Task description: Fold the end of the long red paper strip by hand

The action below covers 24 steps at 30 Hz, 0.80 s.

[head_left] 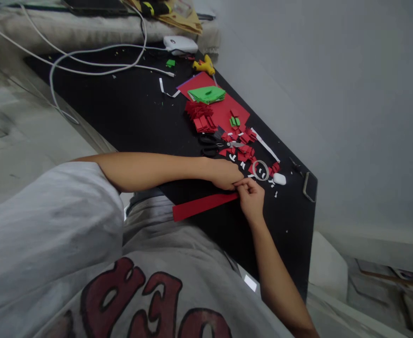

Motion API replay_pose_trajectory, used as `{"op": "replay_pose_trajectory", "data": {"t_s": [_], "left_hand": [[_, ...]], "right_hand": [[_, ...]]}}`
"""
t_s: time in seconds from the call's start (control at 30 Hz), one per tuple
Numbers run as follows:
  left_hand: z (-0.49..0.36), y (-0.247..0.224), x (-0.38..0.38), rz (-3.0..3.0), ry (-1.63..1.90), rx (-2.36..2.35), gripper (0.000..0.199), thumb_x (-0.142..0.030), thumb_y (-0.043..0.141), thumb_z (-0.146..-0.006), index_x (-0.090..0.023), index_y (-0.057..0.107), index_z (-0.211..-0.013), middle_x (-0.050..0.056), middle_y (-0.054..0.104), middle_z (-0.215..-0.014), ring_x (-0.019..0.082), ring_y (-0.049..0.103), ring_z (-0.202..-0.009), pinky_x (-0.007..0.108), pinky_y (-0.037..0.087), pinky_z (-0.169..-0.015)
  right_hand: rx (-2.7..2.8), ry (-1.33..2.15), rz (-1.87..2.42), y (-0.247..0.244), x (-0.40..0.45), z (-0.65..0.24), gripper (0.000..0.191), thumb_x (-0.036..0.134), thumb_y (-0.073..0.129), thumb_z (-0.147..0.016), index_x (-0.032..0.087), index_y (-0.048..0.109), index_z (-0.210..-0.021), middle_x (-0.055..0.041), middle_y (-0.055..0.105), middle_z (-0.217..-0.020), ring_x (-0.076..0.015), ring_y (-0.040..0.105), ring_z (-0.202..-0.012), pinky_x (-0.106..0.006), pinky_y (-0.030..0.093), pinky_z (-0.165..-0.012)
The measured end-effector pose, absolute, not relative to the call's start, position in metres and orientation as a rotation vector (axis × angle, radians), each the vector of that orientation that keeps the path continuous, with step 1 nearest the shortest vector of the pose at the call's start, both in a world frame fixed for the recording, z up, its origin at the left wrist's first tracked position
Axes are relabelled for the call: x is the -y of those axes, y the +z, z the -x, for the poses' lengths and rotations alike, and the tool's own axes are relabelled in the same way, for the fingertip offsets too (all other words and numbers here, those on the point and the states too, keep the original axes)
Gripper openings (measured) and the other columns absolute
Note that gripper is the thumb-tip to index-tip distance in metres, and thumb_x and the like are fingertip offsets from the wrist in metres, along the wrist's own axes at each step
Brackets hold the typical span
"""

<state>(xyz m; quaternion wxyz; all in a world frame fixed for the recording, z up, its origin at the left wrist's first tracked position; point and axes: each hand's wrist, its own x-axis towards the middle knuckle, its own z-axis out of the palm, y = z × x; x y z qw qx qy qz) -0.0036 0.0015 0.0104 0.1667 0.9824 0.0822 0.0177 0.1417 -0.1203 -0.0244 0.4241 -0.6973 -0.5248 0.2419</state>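
A long red paper strip point(204, 206) stretches to the left over the near edge of the black table. My right hand point(253, 199) pinches its right end between thumb and fingers. Closed and touching the right fingertips, my left hand point(225, 173) grips the same end from above; the exact fold under the fingers is hidden. Just beyond the hands lie scissors point(210, 145) with black handles, a pale tape ring point(260, 170), small folded red paper pieces point(246, 152) and white paper scraps point(242, 165).
Farther back are stacked red pieces point(201, 117), a green paper stack point(208, 94), a red sheet point(232, 110) and a yellow glue gun point(205, 65). White cables point(97, 70) loop across the far left. A phone point(310, 187) and a white case point(279, 179) sit at right, near the wall.
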Motion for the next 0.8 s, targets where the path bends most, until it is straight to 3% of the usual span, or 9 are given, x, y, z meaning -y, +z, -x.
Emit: {"op": "replay_pose_trajectory", "data": {"t_s": [0.8], "left_hand": [[0.0019,0.0053,-0.0026,-2.771,0.069,-0.271,0.023,-0.029,0.064,-0.093,-0.018,0.078,-0.108,0.012,0.077,-0.098,0.022,0.069,-0.084,0.031,0.049,-0.075]], "right_hand": [[1.335,0.571,1.746,-0.0252,0.1209,-0.1432,0.015,0.031,0.061,-0.078,0.020,0.069,-0.071,0.0087,0.034,-0.052,-0.0091,0.030,-0.051,-0.026,0.027,-0.054]]}}
